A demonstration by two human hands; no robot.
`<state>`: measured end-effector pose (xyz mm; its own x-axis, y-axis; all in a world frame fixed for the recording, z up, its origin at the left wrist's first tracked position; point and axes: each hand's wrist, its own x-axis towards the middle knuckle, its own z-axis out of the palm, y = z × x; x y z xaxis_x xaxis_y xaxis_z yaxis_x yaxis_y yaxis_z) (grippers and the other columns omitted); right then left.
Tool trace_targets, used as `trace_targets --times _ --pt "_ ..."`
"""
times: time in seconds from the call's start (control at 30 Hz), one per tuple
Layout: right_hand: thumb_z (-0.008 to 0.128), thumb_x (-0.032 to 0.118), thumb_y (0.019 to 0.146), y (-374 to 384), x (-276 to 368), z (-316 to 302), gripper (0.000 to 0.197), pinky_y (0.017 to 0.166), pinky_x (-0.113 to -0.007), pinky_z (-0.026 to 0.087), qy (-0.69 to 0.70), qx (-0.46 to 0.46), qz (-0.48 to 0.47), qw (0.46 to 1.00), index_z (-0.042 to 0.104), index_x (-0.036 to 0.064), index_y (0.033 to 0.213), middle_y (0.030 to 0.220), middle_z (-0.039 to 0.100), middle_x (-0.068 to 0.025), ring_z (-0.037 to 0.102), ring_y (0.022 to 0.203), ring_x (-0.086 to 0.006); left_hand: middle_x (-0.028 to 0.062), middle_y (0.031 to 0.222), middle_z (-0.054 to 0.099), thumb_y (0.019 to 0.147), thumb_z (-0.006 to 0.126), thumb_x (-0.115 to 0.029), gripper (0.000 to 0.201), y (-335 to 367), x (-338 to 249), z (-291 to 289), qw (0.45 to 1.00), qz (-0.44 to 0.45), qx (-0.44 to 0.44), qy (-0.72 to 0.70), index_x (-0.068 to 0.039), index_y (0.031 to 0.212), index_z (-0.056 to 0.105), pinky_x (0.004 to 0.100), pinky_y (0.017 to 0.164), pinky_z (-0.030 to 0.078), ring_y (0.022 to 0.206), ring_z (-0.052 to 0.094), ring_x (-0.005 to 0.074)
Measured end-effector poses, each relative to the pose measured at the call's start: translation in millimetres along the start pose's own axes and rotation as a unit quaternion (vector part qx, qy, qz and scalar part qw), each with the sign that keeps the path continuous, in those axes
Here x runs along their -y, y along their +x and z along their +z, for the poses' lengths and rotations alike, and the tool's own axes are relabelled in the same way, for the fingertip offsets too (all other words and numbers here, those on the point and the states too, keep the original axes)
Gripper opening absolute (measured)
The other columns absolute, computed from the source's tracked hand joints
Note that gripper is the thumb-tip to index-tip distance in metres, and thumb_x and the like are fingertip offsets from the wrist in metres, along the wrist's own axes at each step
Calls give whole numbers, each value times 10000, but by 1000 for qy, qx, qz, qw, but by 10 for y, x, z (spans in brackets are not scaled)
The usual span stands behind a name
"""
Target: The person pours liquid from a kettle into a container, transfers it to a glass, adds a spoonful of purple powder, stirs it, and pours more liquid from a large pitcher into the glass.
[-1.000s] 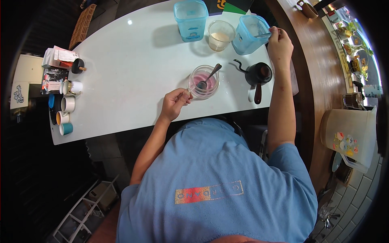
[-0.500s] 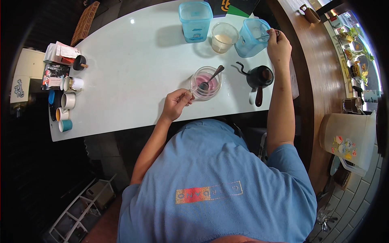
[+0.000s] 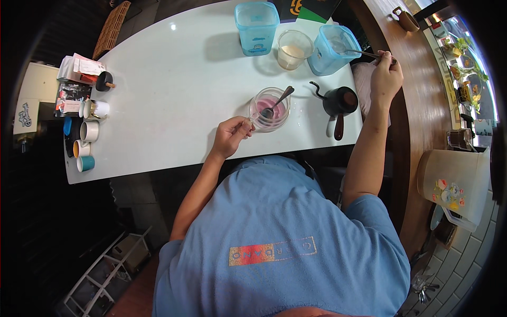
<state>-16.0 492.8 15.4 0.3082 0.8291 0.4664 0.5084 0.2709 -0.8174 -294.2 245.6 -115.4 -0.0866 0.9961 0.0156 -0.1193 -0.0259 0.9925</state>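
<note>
My left hand (image 3: 232, 136) is closed on the handle of a clear glass cup (image 3: 282, 119) near the table's front edge. Pink content lies in the cup, and a metal spoon (image 3: 285, 95) leans in it. At the far right, my right hand (image 3: 386, 78) grips the handle end of another spoon (image 3: 368, 53). That spoon reaches over the rim into a translucent blue container (image 3: 323, 59); its bowl end is hard to make out. Just left of this container stands a clear plastic cup (image 3: 291, 53) with cream-coloured content.
A second blue container (image 3: 256, 31) stands at the back. A black gooseneck kettle (image 3: 339, 101) sits right of the glass cup. Several mugs (image 3: 90, 131) and papers (image 3: 87, 66) line the left edge. Beyond the table's right side runs a wooden counter (image 3: 422, 116).
My right hand has moved right and slightly nearer, drawing the spoon's handle outward across the blue container's rim. My left hand stays on the glass cup.
</note>
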Motion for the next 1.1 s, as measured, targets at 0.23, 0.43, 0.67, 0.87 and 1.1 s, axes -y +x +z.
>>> trace_targets --times 0.23,0.43,0.67,0.87,1.1 --pt "490 241 931 -98 79 -118 288 625 -245 435 45 -26 -14 999 655 14 870 656 598 -30 562 643 -102 32 794 630 932 556 -239 248 -4 -5 -9 1000 -4 0 0 -5 876 618 211 621 453 685 568 84" --pt "477 237 940 -96 10 -158 283 614 -240 429 76 -24 4 997 643 12 897 685 595 -26 558 655 -95 31 796 631 933 558 -246 254 -2 2 -11 1000 -1 2 -4 -5 888 622 209 622 456 685 570 81" --pt "467 238 947 -89 -24 -174 283 613 -229 423 100 -24 9 995 639 17 912 685 585 -26 546 646 -89 53 822 597 960 499 -255 287 -11 -30 -4 1000 -7 12 17 2 859 579 216 643 437 711 538 85" --pt "467 243 948 -92 -33 -169 284 616 -231 421 94 -22 19 995 640 21 907 690 586 -25 544 653 -87 54 823 591 961 493 -239 277 0 -17 -9 1000 -7 13 9 3 857 577 216 647 435 711 533 86" --pt "470 239 948 -125 8 -186 277 615 -231 417 100 -13 -1 995 641 26 908 690 585 -20 539 650 -87 60 836 595 957 500 -236 272 -3 -40 4 1000 -4 12 12 6 860 578 217 641 435 715 535 89"
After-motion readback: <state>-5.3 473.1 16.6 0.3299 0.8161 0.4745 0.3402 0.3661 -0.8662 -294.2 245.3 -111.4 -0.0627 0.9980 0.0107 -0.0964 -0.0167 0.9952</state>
